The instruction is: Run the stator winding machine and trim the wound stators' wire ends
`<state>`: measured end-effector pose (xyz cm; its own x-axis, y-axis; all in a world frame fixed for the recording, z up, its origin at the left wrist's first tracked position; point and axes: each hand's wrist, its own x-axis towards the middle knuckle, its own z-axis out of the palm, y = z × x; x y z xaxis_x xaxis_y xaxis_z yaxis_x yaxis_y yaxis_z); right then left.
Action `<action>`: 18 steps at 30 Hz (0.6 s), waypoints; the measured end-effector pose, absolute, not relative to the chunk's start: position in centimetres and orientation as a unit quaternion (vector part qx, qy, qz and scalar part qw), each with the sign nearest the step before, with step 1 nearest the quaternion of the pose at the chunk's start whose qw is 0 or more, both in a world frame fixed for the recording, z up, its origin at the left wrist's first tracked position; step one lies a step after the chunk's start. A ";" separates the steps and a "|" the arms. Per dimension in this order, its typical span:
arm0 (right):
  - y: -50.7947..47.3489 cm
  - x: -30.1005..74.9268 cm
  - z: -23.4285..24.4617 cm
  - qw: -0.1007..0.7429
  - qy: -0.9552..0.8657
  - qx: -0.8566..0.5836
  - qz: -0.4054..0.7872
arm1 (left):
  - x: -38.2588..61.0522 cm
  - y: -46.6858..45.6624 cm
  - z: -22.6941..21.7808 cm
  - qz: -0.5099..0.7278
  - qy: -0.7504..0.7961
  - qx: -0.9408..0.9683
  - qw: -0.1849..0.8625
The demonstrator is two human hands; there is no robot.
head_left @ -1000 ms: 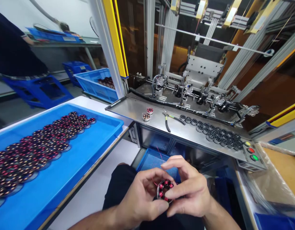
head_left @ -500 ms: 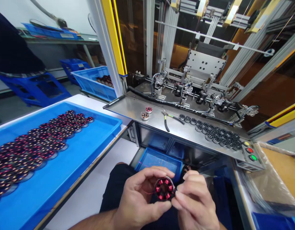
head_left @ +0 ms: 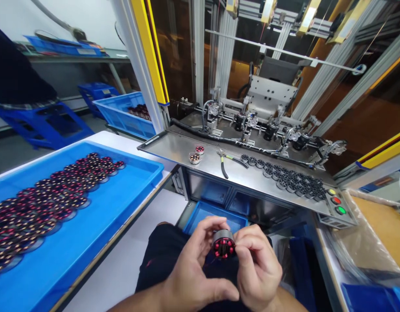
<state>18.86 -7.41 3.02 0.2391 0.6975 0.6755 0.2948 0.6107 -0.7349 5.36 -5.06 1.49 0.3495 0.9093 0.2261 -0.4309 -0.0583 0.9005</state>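
Note:
Both my hands are low in the middle of the view, over my lap. My left hand (head_left: 190, 273) wraps its fingers round a small wound stator (head_left: 223, 245), a grey metal ring with red coils. My right hand (head_left: 258, 271) pinches the stator's right side with fingertips closed. The stator is tilted so its grey rim and red coils both show. A large blue tray (head_left: 99, 225) at my left holds several rows of similar wound stators (head_left: 50, 199).
A steel machine shelf (head_left: 174, 147) ahead carries two wound stators (head_left: 196, 155), pliers (head_left: 224, 167), several bare black cores (head_left: 291, 182) and coloured buttons (head_left: 336, 201). A small blue bin (head_left: 203, 212) sits below. Another person in dark clothing (head_left: 14, 73) is at far left by blue crates.
The stator has turned in my hands from facing up to tilted, showing its grey rim. My right fingers shifted from over it to its right side. The view drifted slightly.

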 end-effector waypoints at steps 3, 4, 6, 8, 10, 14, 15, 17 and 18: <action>-7.3 19.6 3.0 0.649 -0.625 -0.408 0.145 | 4.5 -4.3 1.3 0.397 0.197 0.515 0.734; -7.3 19.7 3.1 0.642 -0.634 -0.407 0.145 | 4.4 -4.2 1.3 0.377 0.176 0.504 0.756; -7.5 19.9 3.2 0.625 -0.648 -0.411 0.141 | 4.3 -4.0 1.0 0.376 0.151 0.478 0.779; -7.6 20.0 3.4 0.610 -0.657 -0.422 0.132 | 4.4 -3.9 0.8 0.391 0.138 0.461 0.785; -7.6 20.1 3.6 0.602 -0.659 -0.433 0.124 | 4.5 -3.8 0.6 0.405 0.115 0.455 0.784; -7.6 20.3 3.8 0.604 -0.642 -0.452 0.137 | 4.3 -3.6 0.6 0.438 0.090 0.470 0.761; -7.5 20.4 3.8 0.604 -0.637 -0.457 0.145 | 4.2 -3.7 0.6 0.449 0.092 0.476 0.751; -7.5 20.5 3.8 0.602 -0.631 -0.462 0.161 | 4.1 -3.8 0.8 0.476 0.090 0.473 0.736; -7.5 20.6 3.8 0.600 -0.632 -0.461 0.167 | 4.1 -3.9 0.9 0.489 0.088 0.464 0.734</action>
<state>20.56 -7.54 3.81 0.1460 0.7838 0.6036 0.3818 0.5182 -0.7653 4.08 -3.85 0.94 0.5065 0.7990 0.3242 -0.6358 0.0921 0.7663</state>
